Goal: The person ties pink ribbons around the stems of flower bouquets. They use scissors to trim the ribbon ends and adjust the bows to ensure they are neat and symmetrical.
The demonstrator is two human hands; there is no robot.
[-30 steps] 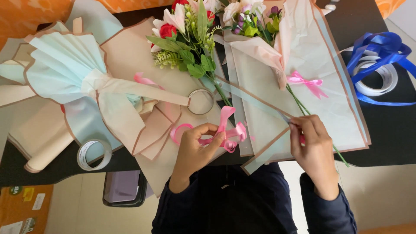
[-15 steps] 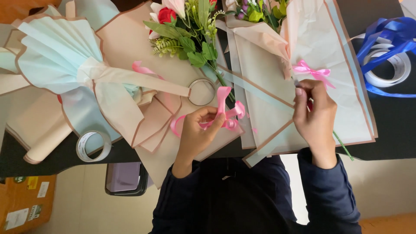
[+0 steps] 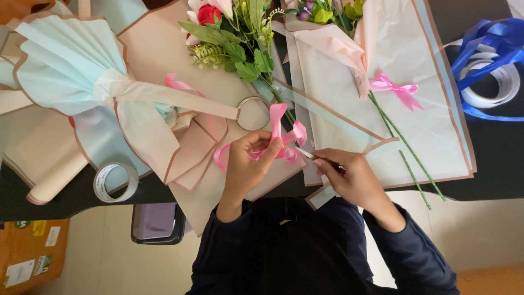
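Pink ribbon (image 3: 284, 136) in my hand; beige brown-edged wrapping paper (image 3: 164, 54); pale blue fan (image 3: 65, 65); blue ribbon (image 3: 486, 49); black surface (image 3: 491, 164).

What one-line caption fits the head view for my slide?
Left hand pinches a looped pink ribbon while the right hand holds its end, above wrapping paper and flowers.

Brown cardboard box (image 3: 30, 257) sat on the floor, low and far left of the left hand (image 3: 245, 164). It carried small labels: a white rectangle (image 3: 19, 272), a smaller white one (image 3: 53, 236), a yellow one (image 3: 37, 228), a green one (image 3: 21, 224). No screens.
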